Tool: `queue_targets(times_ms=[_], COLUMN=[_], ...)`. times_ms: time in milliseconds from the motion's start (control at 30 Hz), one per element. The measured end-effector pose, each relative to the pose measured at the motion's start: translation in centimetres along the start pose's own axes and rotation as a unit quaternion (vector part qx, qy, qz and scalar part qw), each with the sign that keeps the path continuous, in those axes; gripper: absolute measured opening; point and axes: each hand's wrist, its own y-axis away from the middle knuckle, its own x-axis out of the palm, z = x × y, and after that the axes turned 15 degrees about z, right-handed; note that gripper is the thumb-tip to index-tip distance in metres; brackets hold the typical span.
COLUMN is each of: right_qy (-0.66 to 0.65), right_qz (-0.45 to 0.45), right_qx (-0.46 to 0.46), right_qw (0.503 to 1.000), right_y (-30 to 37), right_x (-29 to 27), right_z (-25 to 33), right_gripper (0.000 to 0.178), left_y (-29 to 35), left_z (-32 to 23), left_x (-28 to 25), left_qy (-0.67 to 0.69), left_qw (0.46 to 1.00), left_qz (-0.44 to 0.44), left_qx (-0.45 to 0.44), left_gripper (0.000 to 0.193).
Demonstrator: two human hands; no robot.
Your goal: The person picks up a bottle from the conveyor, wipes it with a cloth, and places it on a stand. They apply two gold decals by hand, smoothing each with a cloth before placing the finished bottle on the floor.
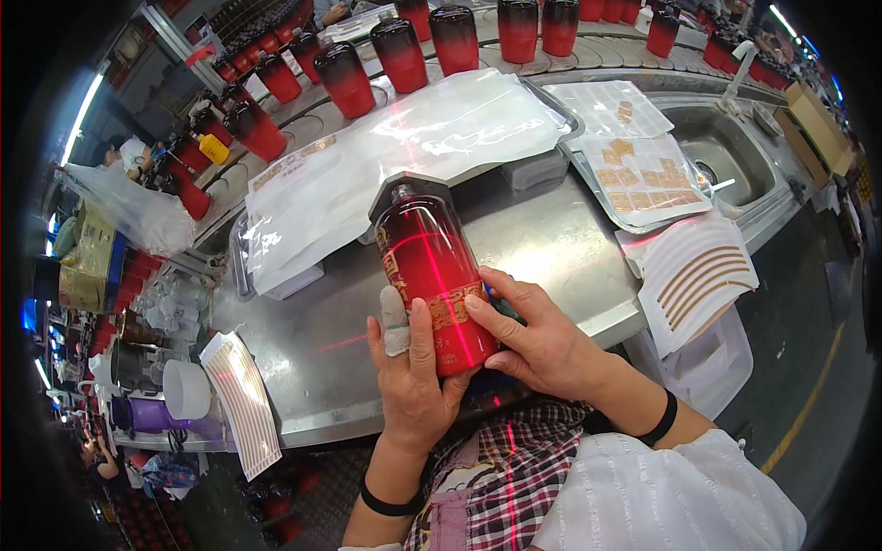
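A glossy red bottle (424, 257) with its neck pointed away is clasped low on both sides by the left hand (415, 399) and the right hand (551, 354) at the near edge of the metal table (344, 367), the right thumb being laid on its gold decal band (448, 309). Its neck is backed by a dark angular holder (432, 186). Gold decal sheets (650, 174) are spread to the right, and red-and-black bottles (456, 41) are lined up beyond.

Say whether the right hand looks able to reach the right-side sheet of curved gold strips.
Likely yes: nothing visible blocks the way to the sheet, though the right hand is on the red bottle.
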Motion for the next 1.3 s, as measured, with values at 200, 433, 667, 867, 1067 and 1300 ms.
queue_targets(times_ms=[200, 433, 667, 867, 1067, 1300], right_qy=[-0.017, 0.061, -0.157, -0.249, -0.415, -0.492], right_qz=[0.006, -0.018, -0.133, -0.11, -0.17, -0.071], right_qx=[0.043, 0.002, 0.127, 0.148, 0.187, 0.174], right_qw=[0.999, 0.998, 0.97, 0.951, 0.874, 0.85], right_y=[1.2, -0.1, -1.2, -3.5, -0.9, -0.1], right_x=[-0.9, -1.4, -3.3, -1.8, -0.9, -1.5], right_z=[-0.6, 0.3, 2.4, -0.5, -1.9, -1.9], right_gripper=[0.067, 0.068, 0.035, 0.026, 0.022, 0.024], left_y=[-0.4, 0.1, -0.4, -0.5, -0.1, -0.9], left_z=[-0.5, -0.2, -0.5, -0.3, 0.0, 0.2], left_x=[-0.6, -0.3, -0.8, -0.4, 0.5, -0.7], left_qy=[-0.012, 0.127, -0.02, 0.001, 0.136, 0.331], left_qw=[1.0, 0.992, 1.0, 1.0, 0.99, 0.943], left_qz=[0.006, -0.002, 0.008, 0.016, -0.019, -0.036], left_qx=[0.007, 0.007, 0.006, 0.014, 0.014, 0.009], left_gripper=[0.088, 0.09, 0.088, 0.088, 0.091, 0.075])
